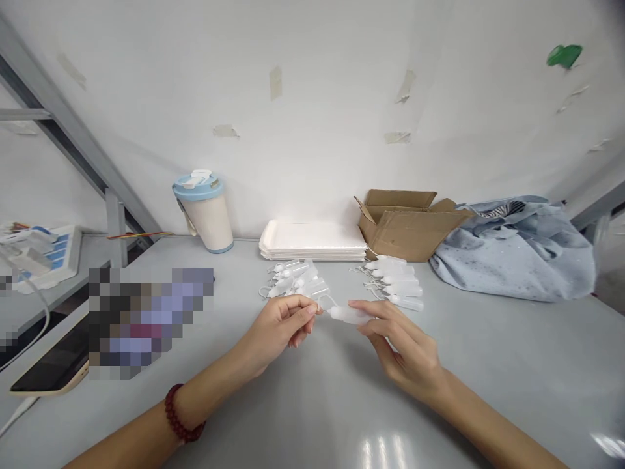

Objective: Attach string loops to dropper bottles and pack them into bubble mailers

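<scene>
Between the thumb and fingers of my right hand (403, 345) lies a small translucent white bottle (347, 315), its narrow tip pointing left. My left hand (288, 322) is pinched closed just off that tip, and what sits between its fingertips is too small to make out. A thin white cord (329, 299) loops up near the tip. Behind my left hand is a loose pile of similar bottles (300, 277) with cords. More such bottles (400, 280) lie in a row behind my right hand, tips and cords toward the left.
A stack of white padded envelopes (312, 241) lies against the wall. Right of it stand an open cardboard box (410, 231) and a grey-blue cloth bag (517, 254). At left are a lidded cup (208, 215), a phone (53, 358) and a power strip (63, 257); a blurred patch covers something.
</scene>
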Demonstrator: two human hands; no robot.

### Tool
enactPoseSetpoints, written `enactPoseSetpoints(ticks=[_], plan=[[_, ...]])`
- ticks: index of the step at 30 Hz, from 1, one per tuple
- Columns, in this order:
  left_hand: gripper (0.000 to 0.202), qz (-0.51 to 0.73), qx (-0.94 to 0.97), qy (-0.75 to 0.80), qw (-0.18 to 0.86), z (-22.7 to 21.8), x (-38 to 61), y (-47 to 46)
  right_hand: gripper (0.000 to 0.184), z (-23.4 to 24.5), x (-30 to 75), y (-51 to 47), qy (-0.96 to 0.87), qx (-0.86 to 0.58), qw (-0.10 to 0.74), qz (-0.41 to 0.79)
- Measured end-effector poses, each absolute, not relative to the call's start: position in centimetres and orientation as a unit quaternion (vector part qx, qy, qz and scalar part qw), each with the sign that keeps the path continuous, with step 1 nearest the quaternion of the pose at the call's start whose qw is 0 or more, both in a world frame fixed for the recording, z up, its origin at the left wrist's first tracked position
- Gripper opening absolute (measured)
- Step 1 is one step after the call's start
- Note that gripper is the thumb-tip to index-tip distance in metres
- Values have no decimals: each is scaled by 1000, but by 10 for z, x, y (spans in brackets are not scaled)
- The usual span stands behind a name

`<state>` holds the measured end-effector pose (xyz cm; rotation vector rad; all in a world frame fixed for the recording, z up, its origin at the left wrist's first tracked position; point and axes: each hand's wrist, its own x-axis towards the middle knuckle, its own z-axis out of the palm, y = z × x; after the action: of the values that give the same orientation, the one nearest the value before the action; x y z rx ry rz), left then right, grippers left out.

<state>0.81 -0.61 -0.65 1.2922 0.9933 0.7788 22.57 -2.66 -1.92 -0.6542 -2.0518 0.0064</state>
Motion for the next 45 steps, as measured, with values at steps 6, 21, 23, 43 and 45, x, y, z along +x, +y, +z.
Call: enactPoseSetpoints(ticks=[6,21,23,43,45], plan=[[25,339,557,434,622,-8,8,-6,26,-19,224,-27,-838,-271,473,-3],[26,336,549,433,632,-6,8,-6,24,-18,224,-27,-833,-272,481,0],[26,338,547,431,633,-6,8,-6,24,-18,224,-27,-833,-276,479,0],[24,336,587,441,590,-6,10,-8,27,-21,220,-29,-837,-271,476,8],[25,333,591,440,589,-6,11,-9,27,-21,219,-29,-835,-273,477,6]])
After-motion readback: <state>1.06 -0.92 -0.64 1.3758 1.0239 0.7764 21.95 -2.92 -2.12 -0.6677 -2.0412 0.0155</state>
